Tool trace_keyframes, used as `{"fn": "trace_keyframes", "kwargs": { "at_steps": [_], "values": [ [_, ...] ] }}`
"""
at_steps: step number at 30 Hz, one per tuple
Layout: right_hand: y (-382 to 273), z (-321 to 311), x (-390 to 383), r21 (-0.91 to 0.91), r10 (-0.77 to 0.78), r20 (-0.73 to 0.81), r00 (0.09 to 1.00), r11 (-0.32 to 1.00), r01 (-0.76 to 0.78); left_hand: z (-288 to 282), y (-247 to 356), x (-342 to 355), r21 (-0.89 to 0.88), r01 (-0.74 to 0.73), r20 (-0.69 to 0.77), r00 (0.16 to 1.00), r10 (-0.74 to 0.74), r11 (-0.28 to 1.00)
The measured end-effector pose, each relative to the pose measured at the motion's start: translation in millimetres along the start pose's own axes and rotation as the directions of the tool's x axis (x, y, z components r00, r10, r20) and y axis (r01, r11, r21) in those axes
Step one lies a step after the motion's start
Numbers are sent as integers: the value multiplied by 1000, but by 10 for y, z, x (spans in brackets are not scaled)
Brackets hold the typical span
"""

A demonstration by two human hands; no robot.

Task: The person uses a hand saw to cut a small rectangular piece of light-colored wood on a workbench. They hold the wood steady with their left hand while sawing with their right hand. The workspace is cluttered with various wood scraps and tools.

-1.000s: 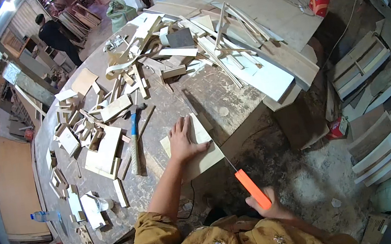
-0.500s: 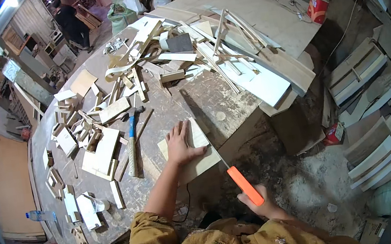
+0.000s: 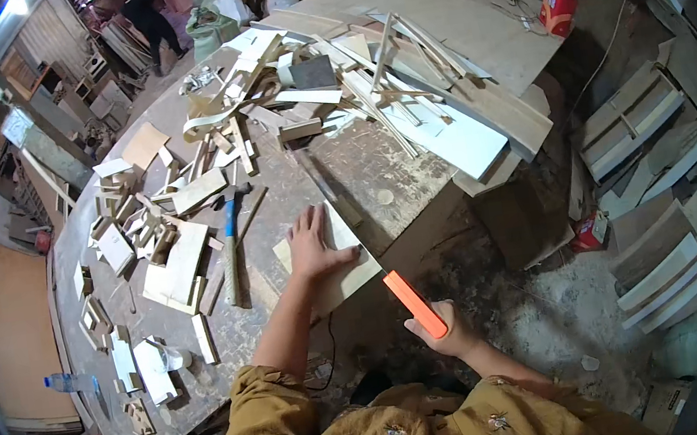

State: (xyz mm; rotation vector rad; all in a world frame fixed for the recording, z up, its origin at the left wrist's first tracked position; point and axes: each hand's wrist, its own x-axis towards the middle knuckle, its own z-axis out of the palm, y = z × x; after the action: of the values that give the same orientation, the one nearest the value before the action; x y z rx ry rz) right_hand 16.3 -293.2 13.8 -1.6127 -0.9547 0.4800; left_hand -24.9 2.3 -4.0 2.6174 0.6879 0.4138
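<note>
My left hand (image 3: 316, 252) lies with fingers apart, pressing on a pale wooden board (image 3: 346, 278) at the near edge of the worktable (image 3: 408, 201). Just right of it, a long saw blade (image 3: 321, 181) runs along the board's side, pointing away from me. My right hand (image 3: 448, 327) is closed on the saw's orange handle (image 3: 412, 302), beyond the table edge. A hammer (image 3: 232, 242) with a blue and pale handle lies left of the board.
Wood offcuts (image 3: 174, 267) and strips (image 3: 391, 106) cover much of the table's left and back. A water bottle (image 3: 60, 383) and cup (image 3: 173, 357) are at the left. Curved wooden frames (image 3: 679, 253) stand at the right. A person (image 3: 146, 20) in dark clothes is in the background.
My right hand and the saw have moved forward, away from me, so the blade reaches farther along the table. My left hand stays on the board. The background person has moved rightward.
</note>
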Motion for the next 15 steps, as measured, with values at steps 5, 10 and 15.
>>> {"fn": "trace_keyframes", "kwargs": {
  "at_steps": [5,10,15],
  "values": [
    [85,-76,-4,113,112,-33,993,988,-108,-145,-239,11,-45,217,-169,961,-221,975],
    [9,-90,0,70,105,2,994,992,-105,-268,-375,173,183,315,-339,909,-241,931],
    [48,-48,-25,99,113,-27,993,989,-109,466,160,54,149,134,-117,986,-117,980]
  ]
}}
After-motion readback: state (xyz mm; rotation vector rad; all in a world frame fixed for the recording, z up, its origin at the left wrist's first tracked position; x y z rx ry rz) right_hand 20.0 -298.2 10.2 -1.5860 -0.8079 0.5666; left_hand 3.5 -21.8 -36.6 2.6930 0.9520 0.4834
